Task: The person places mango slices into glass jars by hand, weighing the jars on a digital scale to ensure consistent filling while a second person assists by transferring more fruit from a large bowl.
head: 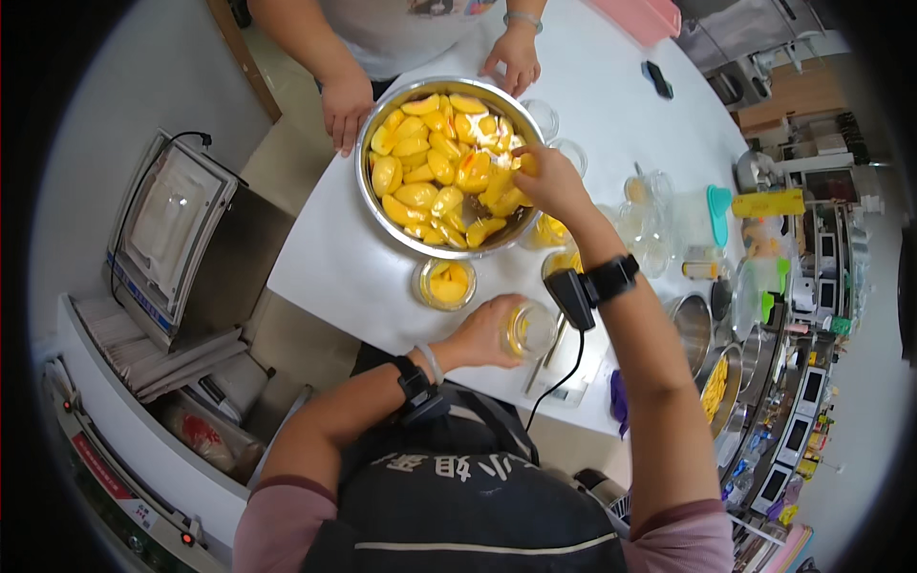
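Observation:
My left hand (487,333) is wrapped around a clear glass jar (534,331), tilted on its side, with some yellow fruit inside. Over the right rim of a large steel basin (367,204) reaches my right hand (550,179), its fingers closed around a yellow peach slice (529,164). Many peach slices (430,168) fill the basin, glossy and wet. Between the basin and my left arm stands an open glass jar (445,283) of peach pieces. Another filled jar (562,261) is partly hidden by my right forearm.
Across the white table (322,265), another person's hands (347,107) rest at the basin. Empty glass jars (641,222) are grouped to the right. A flat scale (562,372) lies near the front edge. A phone (657,80) and a pink bin (637,18) are farther back.

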Available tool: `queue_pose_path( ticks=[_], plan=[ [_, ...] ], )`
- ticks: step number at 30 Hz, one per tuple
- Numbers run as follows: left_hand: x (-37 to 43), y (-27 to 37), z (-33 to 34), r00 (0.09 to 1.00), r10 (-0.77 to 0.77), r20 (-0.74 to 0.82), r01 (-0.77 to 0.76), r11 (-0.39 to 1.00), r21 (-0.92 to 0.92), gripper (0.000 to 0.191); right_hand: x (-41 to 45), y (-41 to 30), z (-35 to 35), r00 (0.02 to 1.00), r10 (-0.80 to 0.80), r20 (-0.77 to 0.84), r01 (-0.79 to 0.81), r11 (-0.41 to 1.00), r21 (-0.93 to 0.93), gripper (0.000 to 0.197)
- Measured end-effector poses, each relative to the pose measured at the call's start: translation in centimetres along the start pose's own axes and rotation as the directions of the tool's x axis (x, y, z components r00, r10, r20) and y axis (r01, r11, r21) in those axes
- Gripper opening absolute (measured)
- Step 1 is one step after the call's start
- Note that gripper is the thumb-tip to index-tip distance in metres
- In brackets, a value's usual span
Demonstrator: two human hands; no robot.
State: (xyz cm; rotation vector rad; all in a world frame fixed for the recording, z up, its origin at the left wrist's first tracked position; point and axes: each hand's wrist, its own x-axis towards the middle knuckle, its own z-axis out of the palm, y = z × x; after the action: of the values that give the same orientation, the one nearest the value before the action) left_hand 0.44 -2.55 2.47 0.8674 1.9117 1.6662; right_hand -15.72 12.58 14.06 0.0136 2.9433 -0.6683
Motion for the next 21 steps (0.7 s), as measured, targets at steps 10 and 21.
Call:
queue_pose_path(
  ticks=[10, 21],
  plan=[
    [0.5, 0.0, 0.3, 0.996, -0.092, -0.019, 0.091, 0.995, -0.049, 0.094, -2.3, 3.0, -1.0, 0.995, 0.062, -0.083, -0.044, 0.979, 0.198, 0.038],
    [0.7, 0.1, 0.1, 0.996, -0.079, -0.053, 0.073, 0.992, -0.105, 0.092, -17.5, 1.1, -3.3, 0.937, 0.163, 0.309, -0.217, 0.965, 0.149, 0.028]
  ],
)
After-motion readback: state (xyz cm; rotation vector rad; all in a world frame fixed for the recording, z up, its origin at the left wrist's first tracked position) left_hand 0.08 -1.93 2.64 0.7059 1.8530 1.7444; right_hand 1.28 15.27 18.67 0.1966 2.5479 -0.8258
